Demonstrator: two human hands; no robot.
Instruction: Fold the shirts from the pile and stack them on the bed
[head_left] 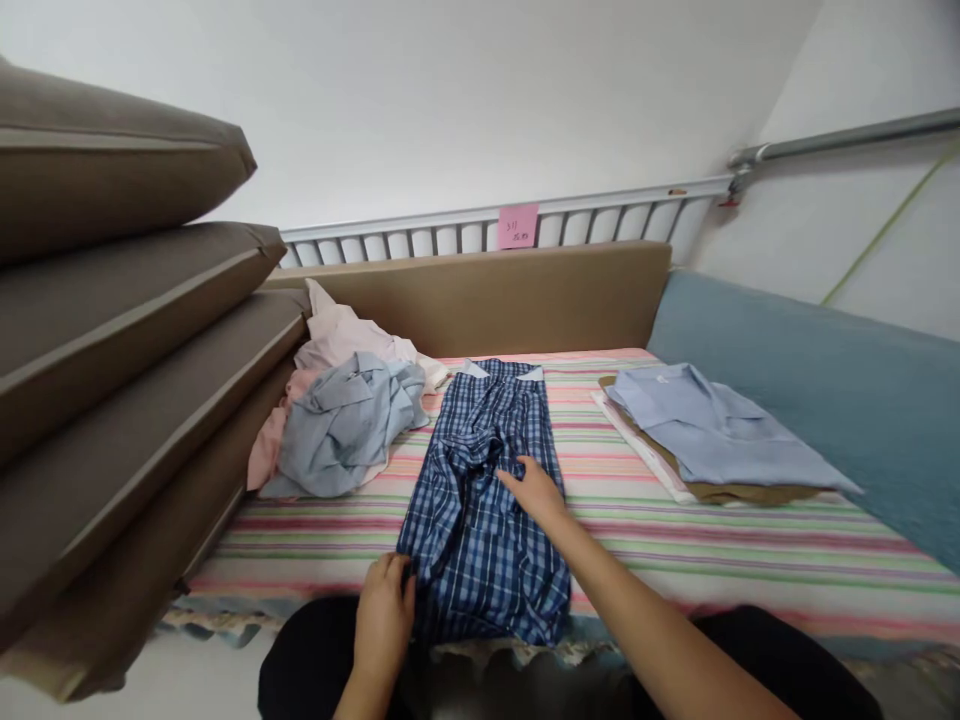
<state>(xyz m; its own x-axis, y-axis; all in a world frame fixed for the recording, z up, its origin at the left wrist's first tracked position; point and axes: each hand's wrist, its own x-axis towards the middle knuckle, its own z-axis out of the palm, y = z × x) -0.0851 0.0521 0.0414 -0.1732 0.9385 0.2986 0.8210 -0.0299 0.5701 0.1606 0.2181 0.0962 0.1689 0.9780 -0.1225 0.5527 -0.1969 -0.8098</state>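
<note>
A blue plaid shirt [480, 530] lies lengthwise in front of me, its sides folded inward and its collar end away from me. Bunched fabric crosses its middle. My left hand [385, 608] is at the shirt's lower left edge, its curled fingers closed on the cloth there. Over the right half of the shirt, my right hand [536, 490] reaches in with thumb and forefinger apart, touching the fabric near the bunched part. Its other fingers are partly hidden.
A loose heap holds a grey-blue shirt [349, 425] and pale pink garments [349, 335] at left. Folded shirts [697, 425] are stacked at right on the striped sheet [600, 570]. Brown cushions [135, 310] tower at left. A radiator [450, 238] with a pink note [517, 226] stands behind.
</note>
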